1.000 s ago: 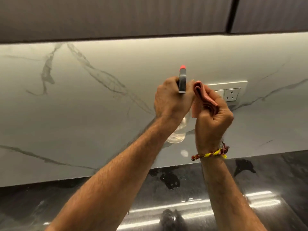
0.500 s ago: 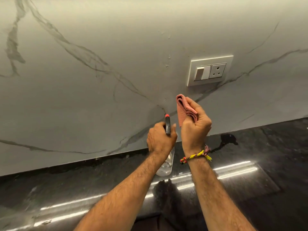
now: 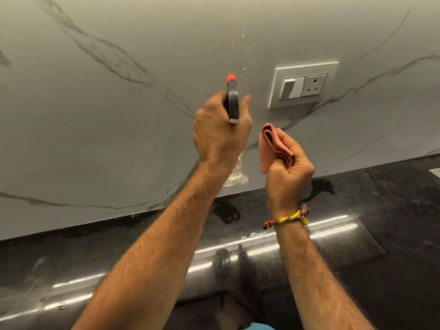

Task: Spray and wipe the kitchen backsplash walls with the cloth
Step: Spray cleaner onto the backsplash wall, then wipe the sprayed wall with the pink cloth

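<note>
The backsplash (image 3: 119, 139) is pale marble with dark veins; a few drops run down it above the nozzle. My left hand (image 3: 221, 129) grips a clear spray bottle (image 3: 232, 101) with a grey head and an orange nozzle, pointed at the wall just left of the switch plate. The bottle's clear body shows below my wrist. My right hand (image 3: 289, 170) holds a folded pink cloth (image 3: 271, 146) to the right of the bottle and lower, close to the wall; whether it touches I cannot tell.
A white switch and socket plate (image 3: 303, 85) is set in the wall right of the nozzle. Below runs a glossy black counter (image 3: 381, 234) with wet patches near the wall. A yellow and red thread band circles my right wrist.
My left hand has lifted the spray bottle up the wall towards the switch plate. My right hand with the cloth stays lower. Drops now show on the wall.
</note>
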